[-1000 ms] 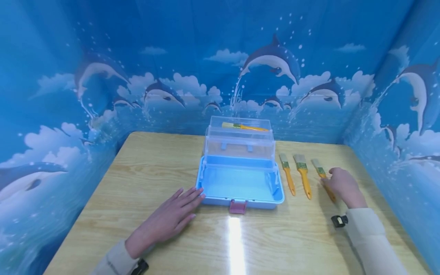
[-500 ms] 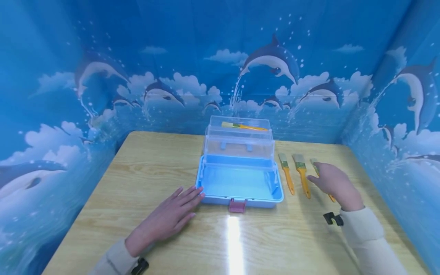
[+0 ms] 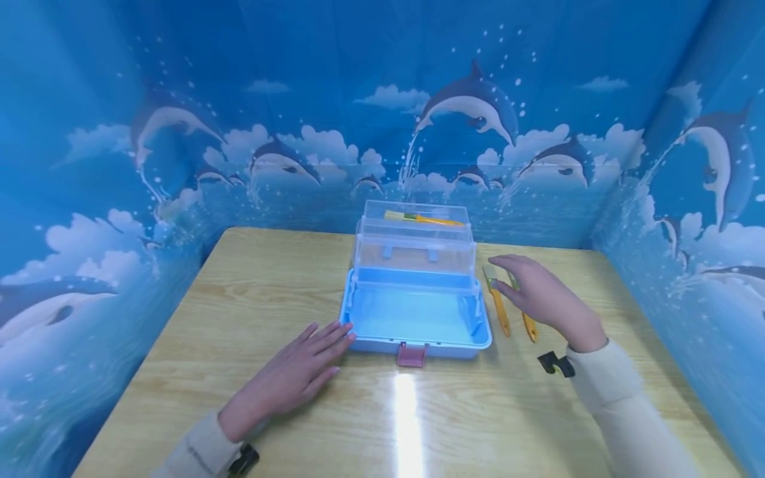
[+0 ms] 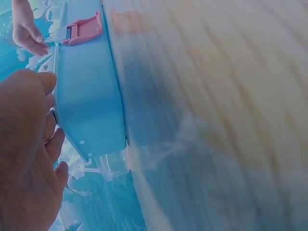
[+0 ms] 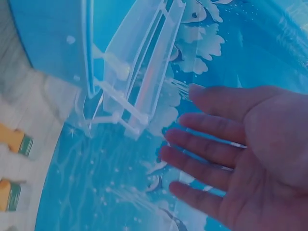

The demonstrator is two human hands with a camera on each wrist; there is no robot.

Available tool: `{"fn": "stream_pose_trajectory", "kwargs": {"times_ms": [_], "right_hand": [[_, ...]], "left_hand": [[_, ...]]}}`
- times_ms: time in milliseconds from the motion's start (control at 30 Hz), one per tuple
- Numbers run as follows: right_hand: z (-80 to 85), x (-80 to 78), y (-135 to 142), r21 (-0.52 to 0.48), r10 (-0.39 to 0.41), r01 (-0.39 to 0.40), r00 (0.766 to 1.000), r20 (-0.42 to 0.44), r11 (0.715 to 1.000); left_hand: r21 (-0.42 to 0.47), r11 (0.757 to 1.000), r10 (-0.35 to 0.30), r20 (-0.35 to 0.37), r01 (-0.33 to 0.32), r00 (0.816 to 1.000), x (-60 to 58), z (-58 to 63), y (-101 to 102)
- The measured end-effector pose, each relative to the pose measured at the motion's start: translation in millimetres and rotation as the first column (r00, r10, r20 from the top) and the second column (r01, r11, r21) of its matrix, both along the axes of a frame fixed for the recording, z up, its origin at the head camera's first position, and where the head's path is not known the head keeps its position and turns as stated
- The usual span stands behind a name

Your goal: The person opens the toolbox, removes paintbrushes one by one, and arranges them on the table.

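A light blue box point(image 3: 412, 315) stands with its clear tiered trays point(image 3: 412, 252) raised; one paintbrush point(image 3: 439, 220) lies in the top tray. My left hand point(image 3: 289, 382) lies flat, fingertips touching the box's front left corner. In the left wrist view its fingers are beside the box wall point(image 4: 89, 96). To the right of the box lie a narrow paintbrush point(image 3: 499, 309) and a wider paintbrush point(image 3: 530, 328), the latter partly covered. Above them hovers my right hand point(image 3: 546, 295), fingers extended and holding nothing in the right wrist view. The rightmost brush is hidden, apparently beneath that hand and wrist.
A pink latch point(image 3: 412, 356) hangs at the box's front. The wooden table point(image 3: 269, 285) is bordered at the back and sides by a blue dolphin curtain point(image 3: 329, 99). A bright light streak point(image 3: 408, 425) reflects off the tabletop before the box.
From the rightmost brush, my right hand has lifted and moved left over the other brushes, its fingers spreading. My left hand has stayed at the box corner.
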State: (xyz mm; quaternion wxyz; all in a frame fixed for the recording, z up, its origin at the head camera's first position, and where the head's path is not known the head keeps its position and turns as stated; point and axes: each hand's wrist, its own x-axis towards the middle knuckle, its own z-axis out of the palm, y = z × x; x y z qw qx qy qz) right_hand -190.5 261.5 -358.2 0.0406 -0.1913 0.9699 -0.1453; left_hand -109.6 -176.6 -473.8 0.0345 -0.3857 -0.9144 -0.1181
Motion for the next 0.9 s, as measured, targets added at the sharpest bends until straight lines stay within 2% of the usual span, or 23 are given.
{"fn": "stream_pose_trajectory", "kwargs": {"times_ms": [233,400,533,667,900], "right_hand": [[-1.3,-29.7,-14.4,-0.064,0.023,-0.023,1.0,-0.001,0.998],[-2.6,-52.5,-26.6,-0.099,0.08,-0.08,0.997,-0.005,0.992],[-0.9,-70.1,-33.9,-0.115,0.106,-0.109,0.994,-0.027,0.987],[1.2,-83.8,-39.8,-0.112,0.111,-0.113,0.994,-0.021,0.987],[1.3,-102.7,-47.8,-0.126,0.128,-0.13,0.992,-0.02,0.984]], "left_hand": [[-0.004,1.0,-0.009,-0.023,0.009,1.0,-1.4,-1.9,0.0],[-0.007,1.0,0.018,0.002,-0.018,1.0,-1.1,-3.8,-1.7],[-0.003,1.0,0.016,-0.005,-0.016,1.0,-1.2,-4.2,-1.8],[0.007,1.0,0.001,-0.033,-0.001,0.999,-1.8,-4.0,-1.3],[0.011,1.0,-0.002,-0.016,0.002,1.0,-1.5,-2.8,0.3]]}}
